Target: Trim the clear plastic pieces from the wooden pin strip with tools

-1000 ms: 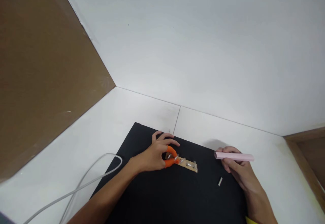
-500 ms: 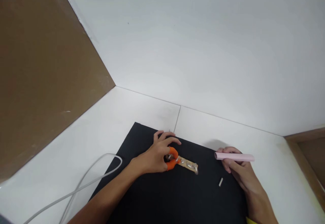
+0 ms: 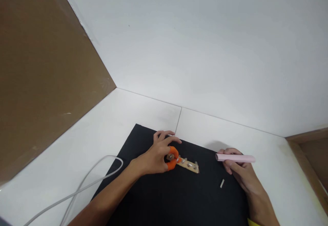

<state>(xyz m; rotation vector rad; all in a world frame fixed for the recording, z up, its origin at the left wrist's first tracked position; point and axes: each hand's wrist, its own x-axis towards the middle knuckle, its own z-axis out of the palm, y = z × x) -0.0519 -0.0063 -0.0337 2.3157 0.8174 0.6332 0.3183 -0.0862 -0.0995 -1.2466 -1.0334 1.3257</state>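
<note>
The person's left hand point(image 3: 156, 155) closes the thumb and forefinger, both in orange coverings point(image 3: 174, 150), in a narrow pinch on a clear peg point(image 3: 178, 158) at the left end of a wooden strip point(image 3: 193, 168). The strip lies on the far part of a black mat point(image 3: 184, 198). The right hand point(image 3: 242, 173) grips a pink tube point(image 3: 239, 158) near the mat's far right corner. A short pale stick point(image 3: 222, 183) lies on the mat between strip and right wrist.

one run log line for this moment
left hand: orange fingertips at strip | right hand: holds tube | stick: on mat
</note>
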